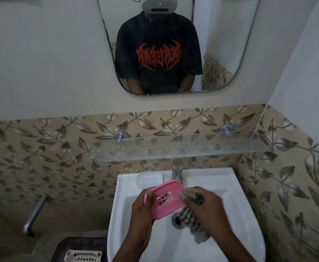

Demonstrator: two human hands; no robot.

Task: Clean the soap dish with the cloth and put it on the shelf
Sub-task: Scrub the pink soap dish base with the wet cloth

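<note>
Holding things over the white ceramic wash basin point(221, 186), I have both forearms reaching in from the bottom edge of the view and meeting above the bowl. My left hand point(142, 208) is curled around the near-left end of the pink rectangular plastic soap dish point(166, 200), thumb laid across its upper face and the other fingers wrapped beneath, so the dish is pinched firmly and tilted with its far end raised toward the chrome tap point(177, 170). The slotted drain holes of the dish face up at me. My right hand point(209, 207) comes in from the right with the wrist bent inward, fingers closed on the black-and-white striped cloth point(190, 214); one bunch of it is pressed against the right edge of the dish, and the rest hangs down past my palm, over the metal drain ring point(176, 220) in the bottom of the bowl. The cloth is blurred, so I cannot tell its exact folds. A translucent white soap-dish lid point(149, 179) rests on the basin's back ledge, just left of the tap. Above the basin, the clear glass wall shelf point(173, 148) on round chrome brackets runs across the leaf-patterned tiles point(41, 148), well apart from the dish. A rounded wall mirror point(221, 53) hangs higher up.
</note>
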